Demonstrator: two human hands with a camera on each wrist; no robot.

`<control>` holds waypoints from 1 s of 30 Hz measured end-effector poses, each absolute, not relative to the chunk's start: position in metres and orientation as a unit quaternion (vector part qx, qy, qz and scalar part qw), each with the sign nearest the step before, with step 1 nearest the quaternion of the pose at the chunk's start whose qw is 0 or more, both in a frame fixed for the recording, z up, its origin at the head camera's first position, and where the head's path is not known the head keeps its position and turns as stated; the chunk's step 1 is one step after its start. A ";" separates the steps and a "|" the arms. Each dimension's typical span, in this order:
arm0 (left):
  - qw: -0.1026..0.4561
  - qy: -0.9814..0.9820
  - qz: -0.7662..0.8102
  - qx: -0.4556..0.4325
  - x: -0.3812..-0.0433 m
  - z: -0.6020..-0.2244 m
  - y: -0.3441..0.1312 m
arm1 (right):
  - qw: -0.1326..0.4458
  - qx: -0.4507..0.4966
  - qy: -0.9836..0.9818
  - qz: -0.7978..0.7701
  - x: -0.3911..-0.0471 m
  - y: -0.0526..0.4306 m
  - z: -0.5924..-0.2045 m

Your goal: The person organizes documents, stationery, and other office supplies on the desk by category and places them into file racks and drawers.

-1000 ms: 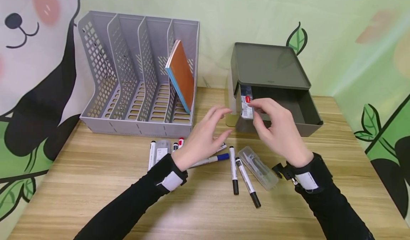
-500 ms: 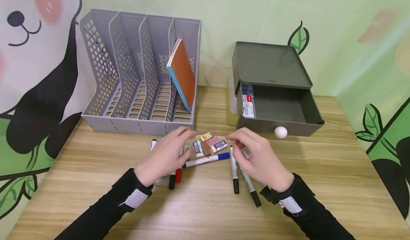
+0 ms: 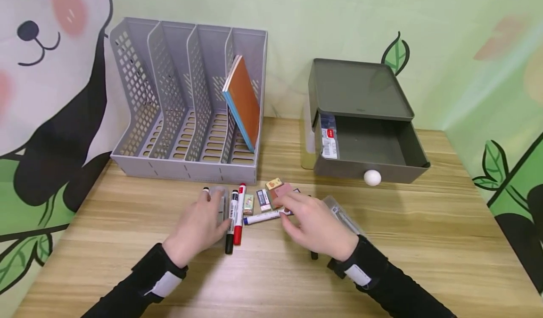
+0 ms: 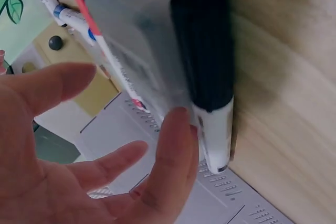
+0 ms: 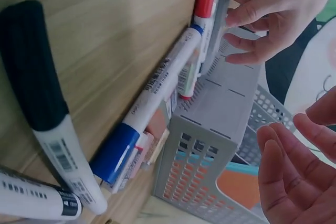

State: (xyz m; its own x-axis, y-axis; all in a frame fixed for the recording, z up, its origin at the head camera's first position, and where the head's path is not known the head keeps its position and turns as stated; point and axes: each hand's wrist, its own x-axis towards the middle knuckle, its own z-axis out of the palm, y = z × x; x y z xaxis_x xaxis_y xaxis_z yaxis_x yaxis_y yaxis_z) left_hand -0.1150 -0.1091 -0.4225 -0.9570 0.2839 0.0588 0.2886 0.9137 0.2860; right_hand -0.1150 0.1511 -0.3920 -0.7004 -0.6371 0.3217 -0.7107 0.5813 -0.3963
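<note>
My left hand (image 3: 195, 231) is low over a clear plastic case (image 3: 221, 191), fingers spread. In the left wrist view its fingertips are right at the case and a black-capped whiteboard marker (image 4: 205, 45). A black marker (image 3: 231, 219) and a red marker (image 3: 239, 212) lie just right of that hand. My right hand (image 3: 316, 224), fingers loosely bent and holding nothing, hovers over the blue marker (image 3: 260, 217) and partly hides it. Several small erasers (image 3: 263, 200) lie behind the blue marker. Another black marker (image 5: 58, 135) is beneath the right hand, mostly hidden in the head view.
Behind the left hand stands a grey file organizer (image 3: 186, 169) with an orange-covered notebook (image 3: 243, 101) in its rightmost slot. At back right is a dark grey box (image 3: 360, 87), its drawer (image 3: 382, 141) pulled out, holding a packaged item (image 3: 329, 143). A second clear case (image 3: 345, 214) lies right.
Both hands have come away from the drawer side. The left moved left and nearer, to the clear case; the right moved left and down from the drawer to over the blue marker.
</note>
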 end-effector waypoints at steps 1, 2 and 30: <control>0.003 -0.979 -0.144 -0.142 -0.114 -0.423 -0.109 | 0.071 0.380 -0.888 0.250 -0.115 0.150 -0.393; -0.002 -0.980 -0.142 -0.137 -0.114 -0.424 -0.108 | 0.070 0.381 -0.888 0.247 -0.115 0.149 -0.395; -0.050 -0.983 -0.149 -0.091 -0.113 -0.423 -0.111 | 0.039 0.360 -0.895 0.259 -0.122 0.155 -0.409</control>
State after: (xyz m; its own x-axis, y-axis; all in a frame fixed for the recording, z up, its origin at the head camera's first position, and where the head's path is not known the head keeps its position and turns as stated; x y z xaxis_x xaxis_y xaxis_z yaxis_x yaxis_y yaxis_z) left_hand -0.1127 -0.1113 -0.4226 -0.9784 0.1944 -0.0704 0.1648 0.9389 0.3020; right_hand -0.1215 0.1554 -0.4092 -0.7376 -0.6244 0.2569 -0.6652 0.6067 -0.4353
